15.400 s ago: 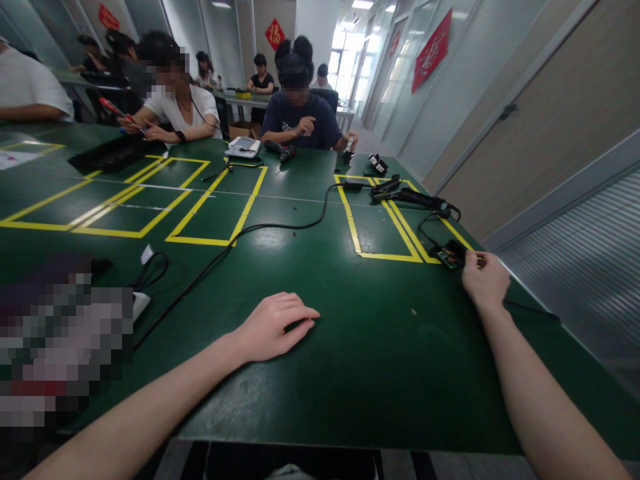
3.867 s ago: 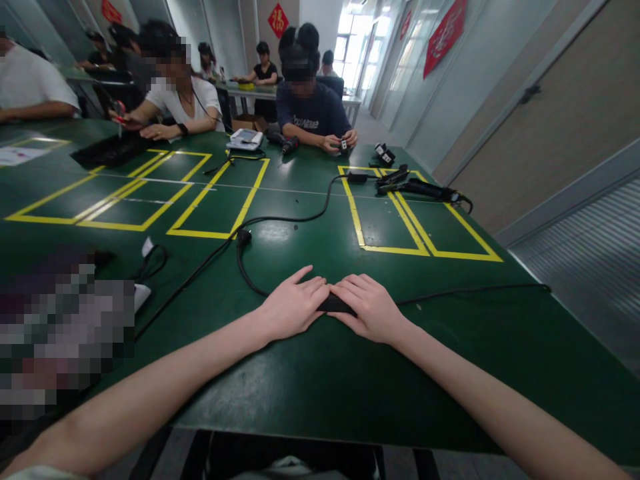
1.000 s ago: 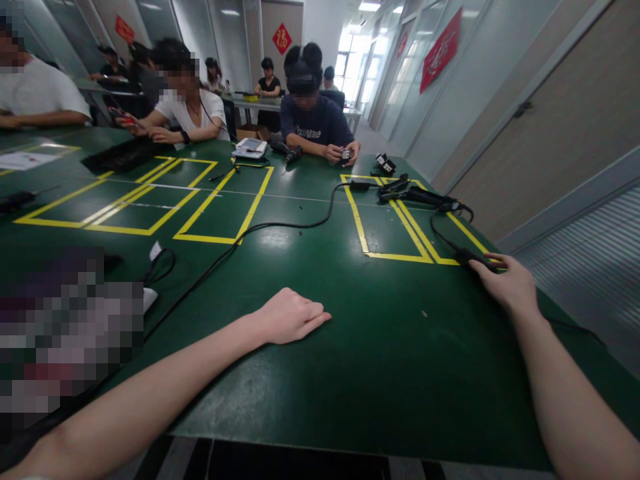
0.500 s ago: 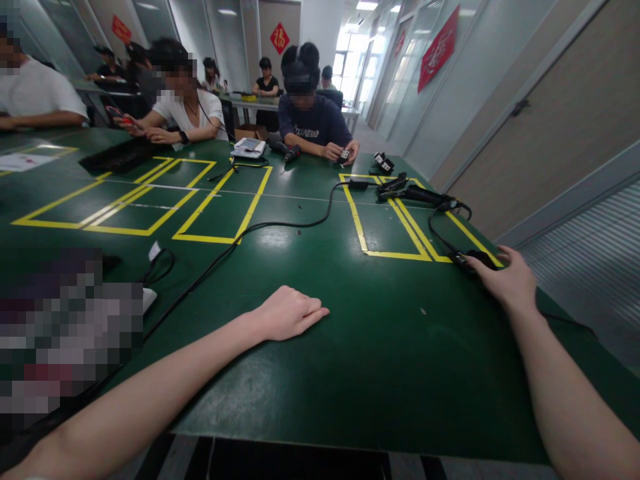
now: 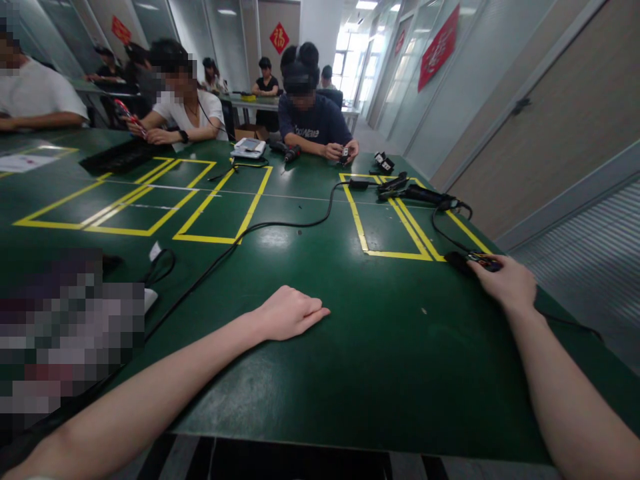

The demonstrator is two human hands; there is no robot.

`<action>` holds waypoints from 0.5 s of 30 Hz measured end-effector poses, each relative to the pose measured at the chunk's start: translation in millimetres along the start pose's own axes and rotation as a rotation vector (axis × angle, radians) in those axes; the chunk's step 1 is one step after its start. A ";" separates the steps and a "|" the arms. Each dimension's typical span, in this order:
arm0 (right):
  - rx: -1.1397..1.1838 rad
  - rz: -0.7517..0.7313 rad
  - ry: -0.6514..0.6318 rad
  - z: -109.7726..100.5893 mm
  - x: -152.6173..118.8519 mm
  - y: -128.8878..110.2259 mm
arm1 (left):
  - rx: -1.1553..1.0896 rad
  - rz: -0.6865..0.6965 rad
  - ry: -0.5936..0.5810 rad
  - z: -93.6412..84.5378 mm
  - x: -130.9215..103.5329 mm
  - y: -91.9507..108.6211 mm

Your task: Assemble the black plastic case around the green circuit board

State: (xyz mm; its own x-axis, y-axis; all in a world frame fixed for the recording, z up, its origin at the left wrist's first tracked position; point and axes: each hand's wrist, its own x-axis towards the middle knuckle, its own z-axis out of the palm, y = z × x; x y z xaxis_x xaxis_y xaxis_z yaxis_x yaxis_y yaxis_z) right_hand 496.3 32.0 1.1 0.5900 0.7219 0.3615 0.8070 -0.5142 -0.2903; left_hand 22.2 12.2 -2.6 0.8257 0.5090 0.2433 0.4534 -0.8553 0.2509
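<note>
Lying at the frame's right-centre, just outside the yellow tape outline (image 5: 395, 254), the small black device (image 5: 469, 261) is stretching leftward from the right hand (image 5: 507, 283), whose fingertips are pinching its near end. Far leftward, the left hand (image 5: 290, 312) is resting loosely curled, palm down, holding nothing.

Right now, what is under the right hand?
The right hand rests on a small black device with a cable, on the table. The fingers cover its near end.

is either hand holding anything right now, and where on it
The right hand grips the near end of a small black device with coloured parts, lying on the green table. The left hand rests flat on the table, holding nothing.
</note>
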 end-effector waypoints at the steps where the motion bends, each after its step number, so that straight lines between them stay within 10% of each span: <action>1: 0.006 0.000 -0.024 -0.2 -1.4 -4.4 | 0.002 0.000 -0.003 -0.1 0.1 0.1; 6: 0.129 -0.215 -0.197 -0.5 -25.1 -49.3 | 0.004 -0.005 -0.020 -0.9 1.0 0.2; 15: 0.600 -1.202 -0.451 -14.7 -140.3 -131.7 | -0.053 -0.009 0.155 -5.9 -1.3 3.6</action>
State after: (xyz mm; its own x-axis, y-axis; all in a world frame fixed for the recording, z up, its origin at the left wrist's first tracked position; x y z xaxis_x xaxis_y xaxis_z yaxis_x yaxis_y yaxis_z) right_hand 307.6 -8.4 1.6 -0.5887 0.7151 0.3770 0.6051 0.6991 -0.3810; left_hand 20.9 9.0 3.5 0.7585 0.5286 0.3811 0.4382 -0.8466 0.3021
